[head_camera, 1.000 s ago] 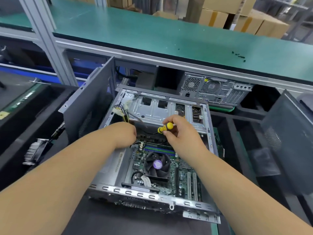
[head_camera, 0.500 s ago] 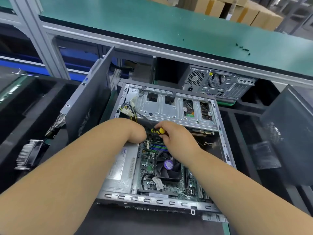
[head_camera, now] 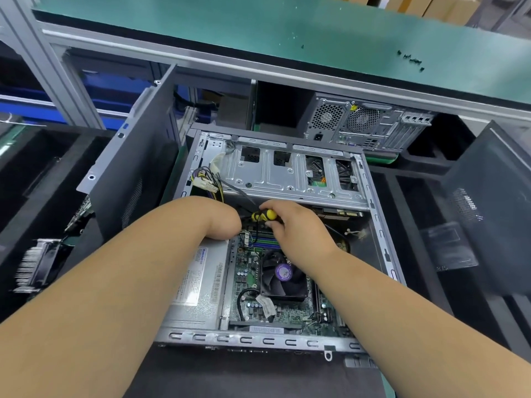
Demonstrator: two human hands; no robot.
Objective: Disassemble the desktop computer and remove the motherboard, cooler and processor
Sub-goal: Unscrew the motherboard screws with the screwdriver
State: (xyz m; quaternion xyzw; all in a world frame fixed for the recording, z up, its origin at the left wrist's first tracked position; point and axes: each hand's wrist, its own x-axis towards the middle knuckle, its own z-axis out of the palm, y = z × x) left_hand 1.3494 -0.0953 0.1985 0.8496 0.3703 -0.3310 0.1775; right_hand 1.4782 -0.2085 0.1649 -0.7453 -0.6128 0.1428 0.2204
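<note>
1. Lying far left in a dark foam tray (head_camera: 43, 156): a finned heatsink part (head_camera: 37, 265), well apart from the work.
2. Standing tilted just left of the case: a grey side panel (head_camera: 138, 173).
3. Reaching into the open desktop case (head_camera: 382, 225) near its upper left corner: left hand (head_camera: 222, 222), bent down at the wrist beside the bundle of power cables (head_camera: 207, 179); fingers hidden below the wrist, so cannot tell whether holding anything.
4. Sitting flat on the case floor, not yet freed: motherboard (head_camera: 247, 271), with the cooler (head_camera: 283, 275) fastened over its middle and the processor presumably beneath, out of sight.
5. Pinching the yellow-and-black screwdriver (head_camera: 264, 216) at its handle: right hand (head_camera: 298, 231), fingers curled round it just below the drive cage (head_camera: 287, 173), tip lost among the cables.
6. Judging the step: loosening a board screw or connector at the far edge. Best done with the driver held square to the screw head, pressed firmly before turning, cables kept aside by the left hand, and the tip kept off the memory slots (head_camera: 265, 242).
7. Resting far right, out of the way: another dark panel (head_camera: 488, 202), and a second computer (head_camera: 370, 122) under the green bench (head_camera: 258, 27).
</note>
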